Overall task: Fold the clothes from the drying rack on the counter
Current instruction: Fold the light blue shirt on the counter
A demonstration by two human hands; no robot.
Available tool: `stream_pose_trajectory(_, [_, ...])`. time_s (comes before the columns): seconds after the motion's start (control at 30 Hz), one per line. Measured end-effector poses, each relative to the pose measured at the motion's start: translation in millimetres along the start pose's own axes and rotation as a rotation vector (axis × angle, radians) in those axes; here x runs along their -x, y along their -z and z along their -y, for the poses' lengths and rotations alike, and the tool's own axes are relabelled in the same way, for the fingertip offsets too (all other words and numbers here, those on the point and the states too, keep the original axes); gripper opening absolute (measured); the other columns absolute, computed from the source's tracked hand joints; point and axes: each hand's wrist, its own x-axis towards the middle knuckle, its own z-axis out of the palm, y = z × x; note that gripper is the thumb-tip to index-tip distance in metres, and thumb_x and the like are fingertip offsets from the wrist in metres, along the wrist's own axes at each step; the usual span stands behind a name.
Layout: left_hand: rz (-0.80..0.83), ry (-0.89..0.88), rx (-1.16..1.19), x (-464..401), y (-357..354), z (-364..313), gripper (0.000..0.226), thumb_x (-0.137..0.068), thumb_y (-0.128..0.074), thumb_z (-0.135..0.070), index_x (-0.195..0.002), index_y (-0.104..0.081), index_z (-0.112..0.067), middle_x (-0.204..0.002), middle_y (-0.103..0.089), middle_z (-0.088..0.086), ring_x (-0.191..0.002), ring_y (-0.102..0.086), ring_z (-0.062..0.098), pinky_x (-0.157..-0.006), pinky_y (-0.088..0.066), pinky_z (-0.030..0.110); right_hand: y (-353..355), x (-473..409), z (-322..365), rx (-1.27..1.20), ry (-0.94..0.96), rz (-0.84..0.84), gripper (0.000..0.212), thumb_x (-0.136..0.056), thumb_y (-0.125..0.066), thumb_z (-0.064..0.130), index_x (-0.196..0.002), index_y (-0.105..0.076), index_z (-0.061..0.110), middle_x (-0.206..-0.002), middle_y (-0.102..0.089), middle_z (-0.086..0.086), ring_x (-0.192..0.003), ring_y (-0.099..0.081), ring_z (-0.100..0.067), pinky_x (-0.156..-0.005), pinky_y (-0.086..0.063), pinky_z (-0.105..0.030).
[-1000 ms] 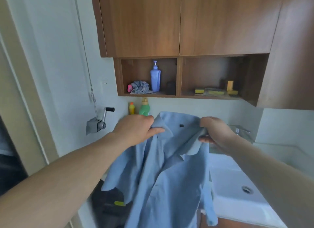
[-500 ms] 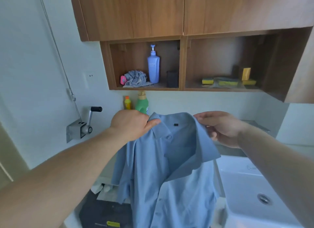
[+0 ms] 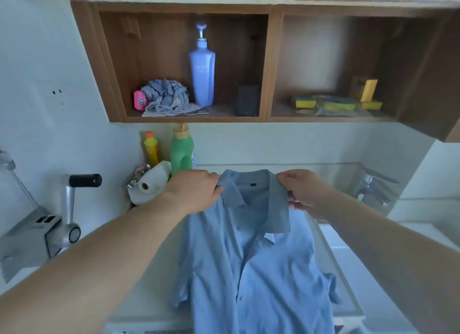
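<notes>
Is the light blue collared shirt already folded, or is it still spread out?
Spread out, not folded. The light blue collared shirt lies open, front up; the left hand and right hand pinch its shoulders.

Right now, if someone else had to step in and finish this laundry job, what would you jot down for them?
Left hand: pinches the left side of the blue shirt at the collar.
Right hand: pinches the collar's right side.
Shirt: front facing up, spread over the white counter left of the sink.
Done: shirt brought to the counter.
Left: lay it flat, fold it. No other clothes in view.
</notes>
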Motion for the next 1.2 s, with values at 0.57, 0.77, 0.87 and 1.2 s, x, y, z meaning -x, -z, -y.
stream_pose_trajectory(0.57, [0.158, 0.302, 0.124, -48.3, -124.4, -21.3, 0.032, -0.095, -0.065, -0.043, -0.082, -0.06, -0.014, -0.07, -0.058, 0.004, -0.063, -0.054, 0.028, -0.048, -0.034, 0.027, -22.8, -134.7, -59.8, -0.247, -0.12, -0.019, 0.034, -0.083, -0.059, 0.002, -0.113, -0.062, 0.018, -0.104, -0.075, -0.018, -0.096, -0.073, -0.032, -0.091, -0.059, -0.047])
stream_pose_trajectory(0.77, [0.391, 0.351, 0.436, -41.1, -152.5, -96.6, 0.04, -0.097, -0.051, -0.052, -0.106, -0.058, -0.014, -0.106, -0.062, 0.009, -0.099, -0.058, 0.033, -0.079, -0.052, 0.043, -21.7, -171.3, -127.2, 0.005, -0.164, 0.16, 0.051, -0.088, -0.063, 0.006, -0.135, -0.057, 0.022, -0.131, -0.053, 0.001, -0.098, -0.065, -0.019, -0.079, -0.056, -0.037])
stream_pose_trajectory(0.87, [0.679, 0.399, 0.613, -38.9, -156.7, -137.1, 0.061, -0.094, -0.038, -0.073, -0.112, -0.056, -0.018, -0.115, -0.059, 0.004, -0.108, -0.058, 0.03, -0.088, -0.05, 0.042, -5.2, -177.8, -153.5, 0.187, -0.195, 0.151, 0.041, -0.091, -0.06, 0.011, -0.131, -0.057, 0.02, -0.124, -0.06, -0.002, -0.081, -0.069, -0.022, -0.076, -0.059, -0.04])
stream_pose_trajectory(1.2, [0.7, 0.419, 0.424, -44.4, -192.6, -192.7, 0.059, -0.099, -0.037, -0.063, -0.139, -0.042, -0.02, -0.138, -0.036, 0.017, -0.129, -0.036, 0.037, -0.1, -0.046, 0.051, 58.1, -122.2, -195.3, 0.958, -0.192, 0.093, 0.038, -0.087, -0.055, 0.032, -0.122, -0.055, 0.017, -0.119, -0.057, -0.01, -0.113, -0.055, -0.036, -0.094, -0.051, -0.04])
